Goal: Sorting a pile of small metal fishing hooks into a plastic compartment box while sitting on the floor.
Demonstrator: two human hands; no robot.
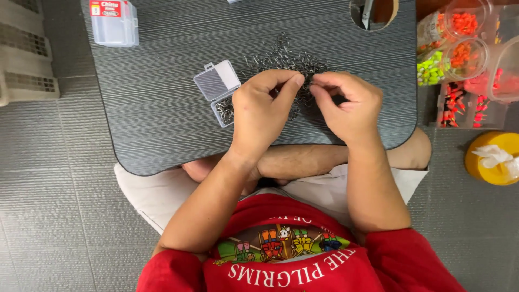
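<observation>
A heap of small metal hooks lies on a dark grey lap table. My left hand and my right hand meet at the near edge of the heap, thumbs and forefingers pinched on small hooks between them. A little clear plastic box with its lid flipped up sits just left of my left hand, with several hooks inside its lower half. My left hand partly covers the box's right side.
A bigger clear box with a red label stands at the table's far left corner. Right of the table are clear jars and trays of orange, red and yellow-green floats and a yellow round container. A pale crate sits at left.
</observation>
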